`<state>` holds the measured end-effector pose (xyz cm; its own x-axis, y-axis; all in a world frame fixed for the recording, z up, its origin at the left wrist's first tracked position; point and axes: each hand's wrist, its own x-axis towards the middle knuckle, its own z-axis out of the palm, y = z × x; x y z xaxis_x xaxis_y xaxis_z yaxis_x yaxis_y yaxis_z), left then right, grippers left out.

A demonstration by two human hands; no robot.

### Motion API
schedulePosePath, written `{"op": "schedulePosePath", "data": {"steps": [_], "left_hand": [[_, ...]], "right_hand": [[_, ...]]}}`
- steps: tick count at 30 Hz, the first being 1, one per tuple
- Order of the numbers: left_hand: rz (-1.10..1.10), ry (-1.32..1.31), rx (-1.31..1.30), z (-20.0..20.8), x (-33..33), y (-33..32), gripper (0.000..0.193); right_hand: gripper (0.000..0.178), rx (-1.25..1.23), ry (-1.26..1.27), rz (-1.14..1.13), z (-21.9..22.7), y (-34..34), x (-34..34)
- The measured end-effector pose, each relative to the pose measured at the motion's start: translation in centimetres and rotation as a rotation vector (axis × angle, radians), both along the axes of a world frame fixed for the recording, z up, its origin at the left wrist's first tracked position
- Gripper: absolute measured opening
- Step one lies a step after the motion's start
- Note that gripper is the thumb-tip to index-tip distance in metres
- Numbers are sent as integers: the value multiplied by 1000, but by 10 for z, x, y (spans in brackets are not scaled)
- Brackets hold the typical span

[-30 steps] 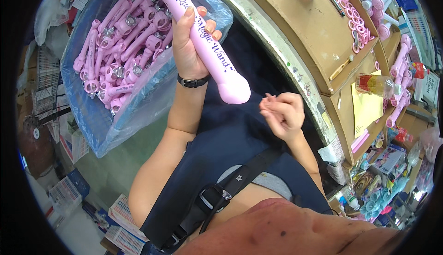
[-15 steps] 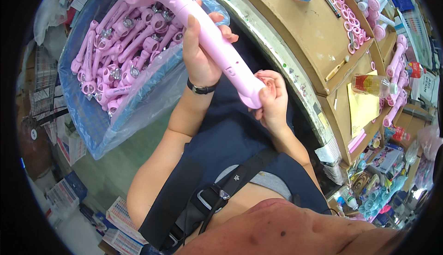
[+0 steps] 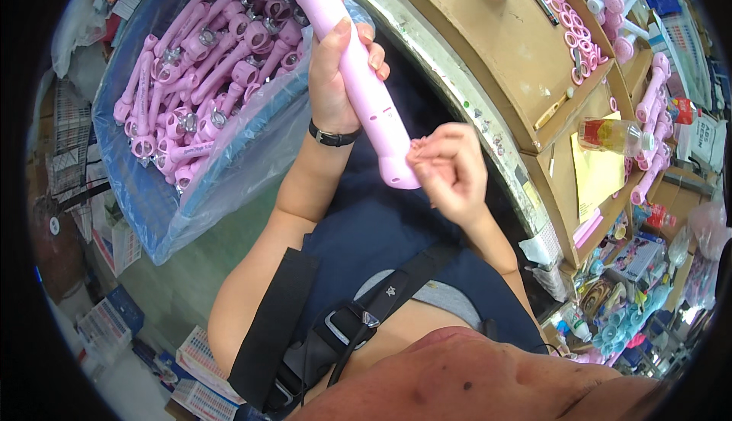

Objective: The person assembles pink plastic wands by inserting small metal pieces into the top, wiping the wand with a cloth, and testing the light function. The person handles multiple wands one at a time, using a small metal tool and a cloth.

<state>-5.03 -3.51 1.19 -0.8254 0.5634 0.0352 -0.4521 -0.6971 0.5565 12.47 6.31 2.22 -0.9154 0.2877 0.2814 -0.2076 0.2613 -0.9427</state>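
A long pink plastic wand (image 3: 362, 89) slants across the upper middle, its wide head cut off by the upper edge. Round its shaft wrap the fingers of my left hand (image 3: 335, 86). At the wand's lower end, my right hand (image 3: 455, 173) has its thumb and fingers drawn together in a pinch against the side. Motion smears those fingertips, and whatever lies between them cannot be made out. Small slots and holes show along the lower shaft.
On the left, a blue basket (image 3: 156, 227) lined with clear plastic holds several similar pink wands (image 3: 217, 78). Cardboard trays (image 3: 473, 48) on the right bench hold pink rings (image 3: 579, 40), a brush (image 3: 554, 110), a bottle (image 3: 610, 137) and yellow paper (image 3: 597, 173).
My right hand has loosened from round the wand's lower end to a pinch at its side. The wand has turned a little more upright, its lower end shifting left.
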Motion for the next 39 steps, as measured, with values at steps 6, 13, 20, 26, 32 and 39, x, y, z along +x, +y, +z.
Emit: {"op": "schedulePosePath", "data": {"steps": [6,13,20,26,32,39], "left_hand": [[135,112,-185,-3,7,4,25],[102,68,-109,-1,5,2,23],[-148,34,33,-6,7,-6,71],[-270,275,-65,-14,12,-3,79],[-273,324,-195,-21,-19,10,83],[-581,152,-303,-22,-8,33,73]], "right_hand": [[26,425,189,11,-2,-3,-3],[24,419,230,53,-19,8,6],[12,-346,-29,-432,-23,97,-3],[27,294,-138,-826,-6,159,-31],[14,485,-7,-577,-25,77,27],[11,451,-333,-1014,-10,116,123]]}}
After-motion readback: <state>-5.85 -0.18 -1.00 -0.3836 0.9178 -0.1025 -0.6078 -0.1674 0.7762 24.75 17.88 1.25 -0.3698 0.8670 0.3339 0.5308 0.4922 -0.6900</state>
